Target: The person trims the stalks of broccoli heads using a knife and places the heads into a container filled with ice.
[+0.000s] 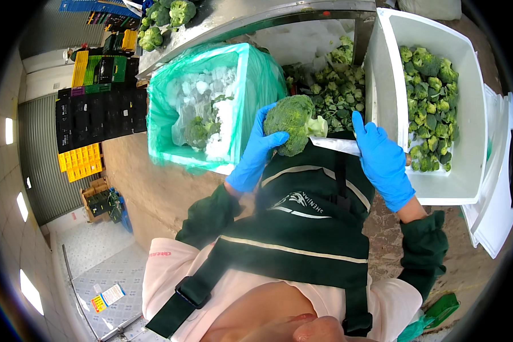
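Note:
A head of broccoli [289, 123] is held by its crown in my blue-gloved left hand [257, 145], its pale cut stem [318, 126] turned to the right. My right hand [381, 158], gloved in blue too, grips a knife [336, 146] with its index finger stretched out. The blade points left and lies just below the stem; I cannot tell whether it touches. To the left stands a white box [242, 108] lined with green plastic film, holding ice and broccoli. Loose florets [339, 94] lie heaped behind my hands.
At the right a white foam box [473, 165] contains many small florets. A metal table [222, 20] at the back bears whole broccoli heads [168, 14]. White lids [496, 171] lean beside the foam box. Stacked crates [97, 117] stand far left.

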A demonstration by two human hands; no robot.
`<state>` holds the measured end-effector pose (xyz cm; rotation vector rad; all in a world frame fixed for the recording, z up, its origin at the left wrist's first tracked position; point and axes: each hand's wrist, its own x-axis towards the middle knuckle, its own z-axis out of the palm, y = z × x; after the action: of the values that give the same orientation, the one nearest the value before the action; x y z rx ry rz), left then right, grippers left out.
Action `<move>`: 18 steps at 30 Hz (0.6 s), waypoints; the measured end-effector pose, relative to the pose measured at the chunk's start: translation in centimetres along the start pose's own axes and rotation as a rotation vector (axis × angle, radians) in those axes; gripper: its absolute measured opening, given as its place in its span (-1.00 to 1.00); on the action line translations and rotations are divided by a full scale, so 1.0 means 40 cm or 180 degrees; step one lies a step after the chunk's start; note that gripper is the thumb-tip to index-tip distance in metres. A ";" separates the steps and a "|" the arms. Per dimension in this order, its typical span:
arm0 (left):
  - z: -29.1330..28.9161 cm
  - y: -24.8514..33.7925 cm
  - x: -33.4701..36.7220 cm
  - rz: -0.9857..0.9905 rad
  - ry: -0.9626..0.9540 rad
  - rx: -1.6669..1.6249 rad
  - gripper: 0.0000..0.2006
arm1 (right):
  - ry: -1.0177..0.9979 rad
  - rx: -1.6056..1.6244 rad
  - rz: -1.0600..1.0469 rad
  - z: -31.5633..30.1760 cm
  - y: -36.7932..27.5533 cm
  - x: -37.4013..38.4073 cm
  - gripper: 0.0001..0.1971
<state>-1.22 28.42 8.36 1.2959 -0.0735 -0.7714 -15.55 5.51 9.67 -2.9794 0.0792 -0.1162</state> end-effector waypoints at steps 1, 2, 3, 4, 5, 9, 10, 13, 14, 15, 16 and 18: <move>0.005 0.007 -0.003 -0.0059 0.0077 0.0040 -0.26 | -0.0176 -0.0344 -0.0085 -0.005 0.004 -0.002 -0.40; 0.010 0.014 -0.009 -0.0168 0.0105 0.0025 -0.27 | -0.0162 -0.0483 -0.0205 -0.010 0.002 0.004 -0.40; 0.018 0.024 -0.014 -0.0275 0.0118 0.0007 -0.28 | -0.0109 -0.0452 -0.0218 -0.007 0.004 0.010 -0.44; 0.026 0.034 -0.020 -0.0382 0.0131 -0.0009 -0.29 | -0.0056 -0.0422 -0.0230 -0.003 0.007 0.017 -0.47; 0.034 0.044 -0.025 -0.0429 0.0121 0.0120 -0.29 | -0.0001 -0.0392 -0.0245 0.002 0.007 0.019 -0.50; 0.056 0.077 -0.043 -0.0407 -0.0080 0.0346 -0.26 | 0.0036 -0.0070 0.0174 0.088 0.033 0.004 -0.69; 0.055 0.082 -0.048 -0.0384 -0.0199 0.0312 -0.25 | -0.0015 0.0295 0.0507 0.154 0.105 -0.002 -0.73; 0.009 0.017 -0.028 0.0496 -0.0478 0.0613 -0.19 | 0.0009 0.1770 0.0907 0.119 0.083 -0.010 -0.81; -0.005 0.007 -0.029 0.0512 -0.0369 0.0731 -0.13 | -0.0012 0.1921 0.0776 0.098 0.046 -0.020 -0.81; -0.007 0.004 -0.037 0.0634 -0.0388 0.0800 -0.12 | -0.0038 0.2054 0.0651 0.083 0.018 -0.035 -0.81; -0.007 0.007 -0.029 0.0805 -0.0440 0.0873 -0.10 | -0.0316 0.2053 0.0620 0.076 0.003 -0.045 -0.75; -0.017 0.007 -0.008 0.1159 -0.0677 0.1065 -0.08 | -0.0165 0.1758 0.0491 0.065 -0.016 -0.044 -0.74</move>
<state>-1.02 29.16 8.54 1.4558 -0.6151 -0.5935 -17.07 6.63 7.08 -2.4135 0.2291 -0.0334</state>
